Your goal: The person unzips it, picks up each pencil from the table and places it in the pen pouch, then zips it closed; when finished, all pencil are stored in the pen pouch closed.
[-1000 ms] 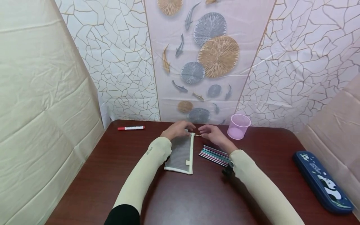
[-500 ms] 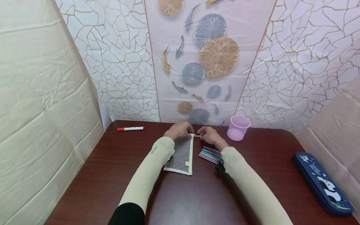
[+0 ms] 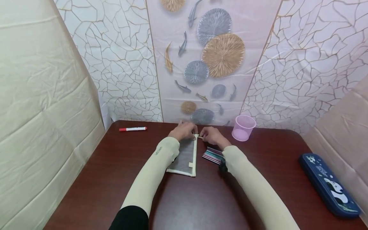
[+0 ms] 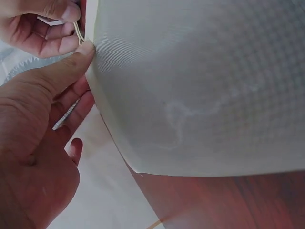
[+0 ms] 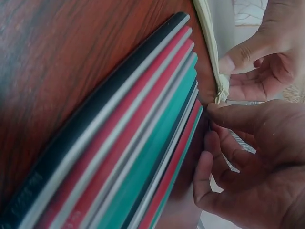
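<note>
Right fingers (image 5: 236,116) seemingly pinch the cord (image 4: 77,32) (end hidden).

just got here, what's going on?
A person is working at one corner of a mesh pouch on the table. The left hand grips the pouch's edge near that corner, and the right hand pinches a thin pale cord there. Pencils lie outside it, to its right. A red-and-white marker, a pink cup and a blue panda case are farther off, out of the hands. Can't tell whether the pouch is open.
</note>
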A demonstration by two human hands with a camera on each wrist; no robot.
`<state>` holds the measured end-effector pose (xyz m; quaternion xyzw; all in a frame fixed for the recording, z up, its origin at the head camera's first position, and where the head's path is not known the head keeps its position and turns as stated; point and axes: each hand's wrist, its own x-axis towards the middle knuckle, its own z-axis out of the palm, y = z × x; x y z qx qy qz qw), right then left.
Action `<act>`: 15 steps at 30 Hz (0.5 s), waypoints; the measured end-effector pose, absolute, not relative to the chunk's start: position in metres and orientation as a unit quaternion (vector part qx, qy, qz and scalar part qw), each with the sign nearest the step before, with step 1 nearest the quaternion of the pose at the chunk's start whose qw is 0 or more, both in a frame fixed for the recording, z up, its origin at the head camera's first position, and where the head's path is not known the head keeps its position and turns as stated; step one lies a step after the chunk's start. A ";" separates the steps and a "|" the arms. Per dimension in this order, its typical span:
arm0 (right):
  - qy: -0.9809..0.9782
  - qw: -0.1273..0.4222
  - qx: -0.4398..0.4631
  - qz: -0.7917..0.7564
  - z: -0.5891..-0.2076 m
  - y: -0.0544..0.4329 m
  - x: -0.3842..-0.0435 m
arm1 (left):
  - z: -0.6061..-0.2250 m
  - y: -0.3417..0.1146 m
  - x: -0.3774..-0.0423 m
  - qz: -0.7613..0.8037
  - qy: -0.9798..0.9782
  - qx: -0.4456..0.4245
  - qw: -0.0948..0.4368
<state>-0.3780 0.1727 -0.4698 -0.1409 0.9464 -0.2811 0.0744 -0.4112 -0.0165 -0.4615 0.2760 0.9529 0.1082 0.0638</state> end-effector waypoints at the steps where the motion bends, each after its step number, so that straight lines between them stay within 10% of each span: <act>1: 0.947 0.074 -0.142 -0.278 -0.470 0.173 -0.379 | -0.460 -0.016 -0.411 0.107 0.954 0.272 0.065; 15: 0.954 -0.007 -0.167 -0.249 -0.459 0.173 -0.373 | -0.443 -0.011 -0.409 0.147 0.954 0.246 0.093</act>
